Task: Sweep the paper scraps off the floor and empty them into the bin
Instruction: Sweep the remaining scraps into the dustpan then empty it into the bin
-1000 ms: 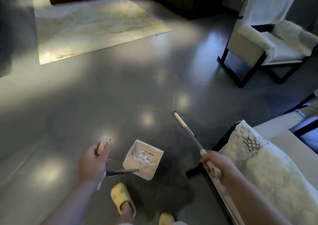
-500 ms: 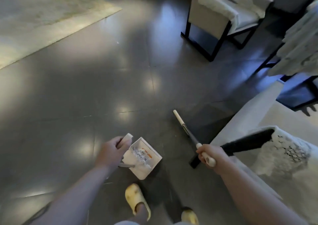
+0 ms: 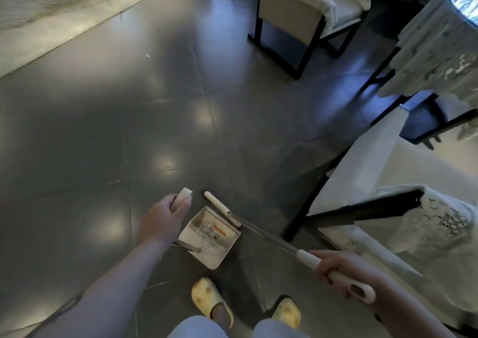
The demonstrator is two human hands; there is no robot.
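Head view, looking down on a dark glossy tiled floor (image 3: 103, 131) with pale light patches. Far upper left: corner of a pale rug (image 3: 46, 14). Lower left: bare forearm reaching forward to the left hand (image 3: 163, 221), fingers curled round the cream grip of the dustpan handle (image 3: 182, 199), grip end poking out above the knuckles. Just right of that hand and below it: the white dustpan (image 3: 207, 255), held off the floor, tilted, open mouth facing up toward the camera, toothed comb edge along its rim. Inside the pan: paper scraps (image 3: 208, 230), a small white crumpled heap beside an orange-marked label on the pan's back wall. Below, at the bottom edge: two yellow slippers (image 3: 207, 296) and light blue trouser legs. Across the pan's far corner: the broom (image 3: 258, 230), a thin metal shaft with a cream end, slanting from above the pan down to the lower right, lying almost flat in view. At lower right: the right hand (image 3: 346, 273), clamped round the broom's cream grip, hanging loop of the grip sticking out past the fingers. Right side: a dark-framed chair (image 3: 362, 208) with pale fluffy cover, close by. Upper right: an armchair (image 3: 297, 17) on a black frame, and a table (image 3: 439, 53) draped in pale cloth.
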